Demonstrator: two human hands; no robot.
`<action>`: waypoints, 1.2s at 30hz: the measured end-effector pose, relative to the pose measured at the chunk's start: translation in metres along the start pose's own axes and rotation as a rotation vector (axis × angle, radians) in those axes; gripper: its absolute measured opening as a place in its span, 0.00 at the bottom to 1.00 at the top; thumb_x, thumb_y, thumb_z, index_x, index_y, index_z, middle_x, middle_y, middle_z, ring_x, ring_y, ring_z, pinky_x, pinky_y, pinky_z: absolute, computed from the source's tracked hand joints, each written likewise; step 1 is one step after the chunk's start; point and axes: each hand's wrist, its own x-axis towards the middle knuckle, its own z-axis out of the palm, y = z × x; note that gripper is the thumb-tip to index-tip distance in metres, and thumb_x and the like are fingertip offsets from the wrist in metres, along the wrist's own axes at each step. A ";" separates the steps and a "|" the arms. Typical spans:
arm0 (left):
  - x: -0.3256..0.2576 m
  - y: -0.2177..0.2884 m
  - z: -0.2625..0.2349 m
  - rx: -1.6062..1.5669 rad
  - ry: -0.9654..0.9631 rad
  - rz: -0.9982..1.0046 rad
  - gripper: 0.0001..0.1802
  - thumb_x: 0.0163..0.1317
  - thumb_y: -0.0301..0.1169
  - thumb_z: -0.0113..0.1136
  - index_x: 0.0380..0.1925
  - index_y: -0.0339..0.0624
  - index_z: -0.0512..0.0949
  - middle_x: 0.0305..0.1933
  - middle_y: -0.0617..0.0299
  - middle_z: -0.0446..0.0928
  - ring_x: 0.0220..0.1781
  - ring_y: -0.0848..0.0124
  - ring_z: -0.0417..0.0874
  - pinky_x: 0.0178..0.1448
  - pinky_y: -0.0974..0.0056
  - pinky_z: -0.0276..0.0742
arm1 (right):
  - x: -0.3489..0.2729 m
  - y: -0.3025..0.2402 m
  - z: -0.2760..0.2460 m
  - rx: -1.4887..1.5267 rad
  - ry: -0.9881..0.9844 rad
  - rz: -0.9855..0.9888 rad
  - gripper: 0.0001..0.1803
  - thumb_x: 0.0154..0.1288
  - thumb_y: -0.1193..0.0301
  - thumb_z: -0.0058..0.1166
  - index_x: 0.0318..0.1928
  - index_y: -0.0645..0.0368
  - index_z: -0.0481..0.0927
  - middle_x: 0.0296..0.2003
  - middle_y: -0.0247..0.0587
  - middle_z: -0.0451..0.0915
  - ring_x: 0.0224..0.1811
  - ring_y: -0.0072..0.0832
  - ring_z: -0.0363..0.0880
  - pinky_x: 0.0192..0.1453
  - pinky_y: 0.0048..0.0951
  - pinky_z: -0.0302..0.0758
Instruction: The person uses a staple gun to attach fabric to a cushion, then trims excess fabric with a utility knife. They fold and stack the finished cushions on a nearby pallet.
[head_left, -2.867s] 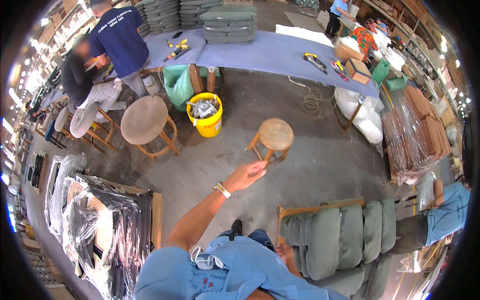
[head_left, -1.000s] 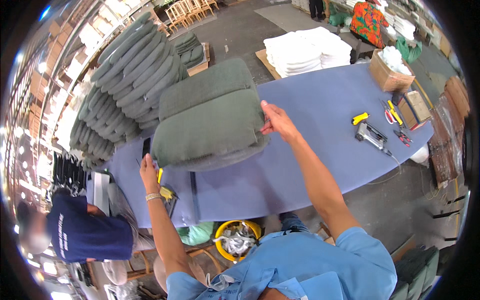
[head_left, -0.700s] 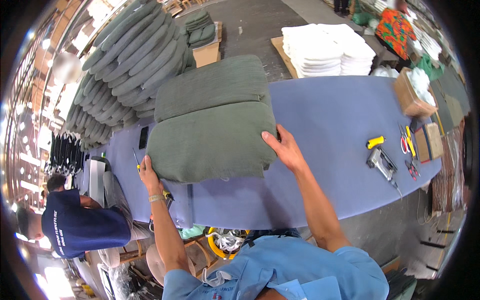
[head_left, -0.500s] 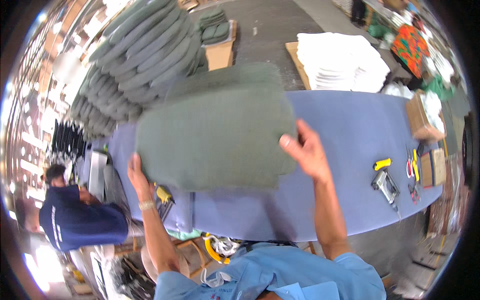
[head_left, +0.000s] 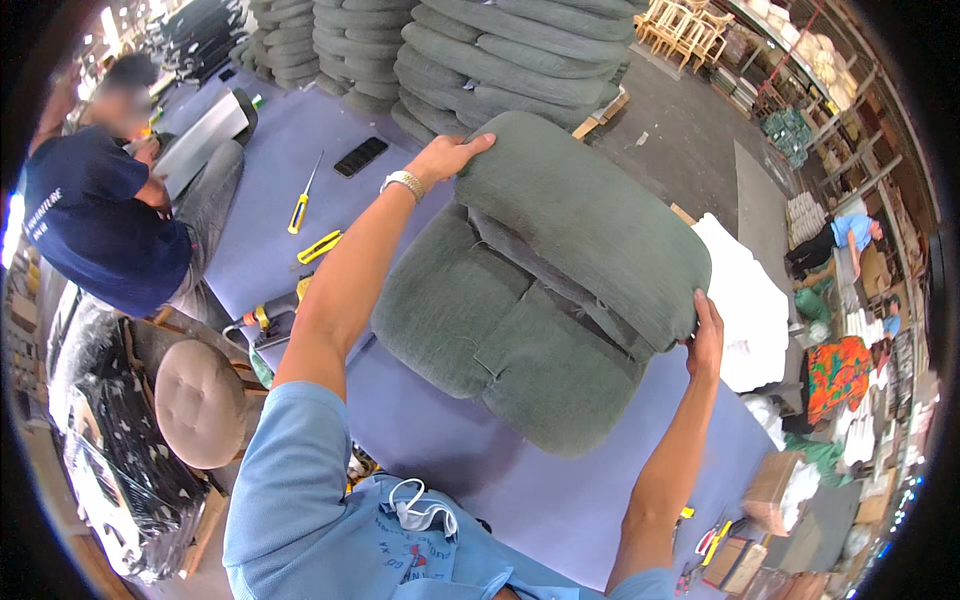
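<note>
Left hand (head_left: 446,160) is gripping one end of a green cushion (head_left: 600,235), right hand (head_left: 706,335) is gripping the other, so they're holding it over more cushions (head_left: 445,310), kinda between the tabletop's (head_left: 520,490) front and far edges. Screwdriver (head_left: 299,212) is lying nearer the front edge than the phone (head_left: 360,157).

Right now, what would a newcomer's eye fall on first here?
Most likely the dark green cushion, held at its two ends by the left hand and right hand in mid-picture. Behind it, tall stacks of green cushions rise at the top centre. On the blue table to the left, a black smartphone and a yellow-handled screwdriver stand out.
</note>
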 end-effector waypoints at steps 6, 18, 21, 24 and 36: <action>0.009 -0.015 0.004 -0.694 -0.331 0.011 0.52 0.65 0.67 0.60 0.74 0.35 0.67 0.76 0.50 0.69 0.75 0.56 0.71 0.77 0.54 0.65 | 0.017 0.020 0.001 0.296 -0.020 0.058 0.47 0.71 0.40 0.56 0.78 0.57 0.63 0.75 0.46 0.66 0.76 0.42 0.64 0.76 0.47 0.63; -0.094 0.158 -0.066 -0.098 -0.415 0.518 0.54 0.68 0.75 0.35 0.81 0.45 0.54 0.79 0.45 0.63 0.72 0.48 0.74 0.35 0.48 0.91 | -0.034 -0.016 -0.067 0.377 0.042 -0.109 0.29 0.74 0.49 0.53 0.62 0.59 0.79 0.53 0.44 0.85 0.55 0.40 0.83 0.60 0.45 0.80; -0.144 0.183 -0.082 -0.051 -0.424 0.602 0.62 0.64 0.80 0.33 0.80 0.38 0.55 0.79 0.40 0.61 0.75 0.45 0.71 0.32 0.49 0.91 | -0.065 -0.014 -0.087 0.444 0.075 -0.151 0.30 0.74 0.49 0.53 0.62 0.59 0.79 0.54 0.44 0.85 0.55 0.40 0.83 0.60 0.45 0.80; -0.173 0.195 -0.086 -0.036 -0.425 0.635 0.63 0.63 0.81 0.33 0.79 0.36 0.55 0.80 0.38 0.58 0.75 0.43 0.70 0.33 0.50 0.91 | -0.095 -0.014 -0.096 0.489 0.107 -0.167 0.30 0.74 0.48 0.53 0.63 0.59 0.79 0.54 0.44 0.84 0.55 0.39 0.83 0.60 0.45 0.80; -0.147 0.046 -0.075 -0.032 -0.480 0.465 0.57 0.62 0.70 0.60 0.80 0.46 0.57 0.79 0.45 0.64 0.68 0.53 0.78 0.59 0.56 0.80 | -0.184 0.003 -0.051 0.219 0.073 -0.008 0.37 0.72 0.48 0.59 0.68 0.64 0.74 0.60 0.45 0.81 0.61 0.36 0.79 0.66 0.40 0.75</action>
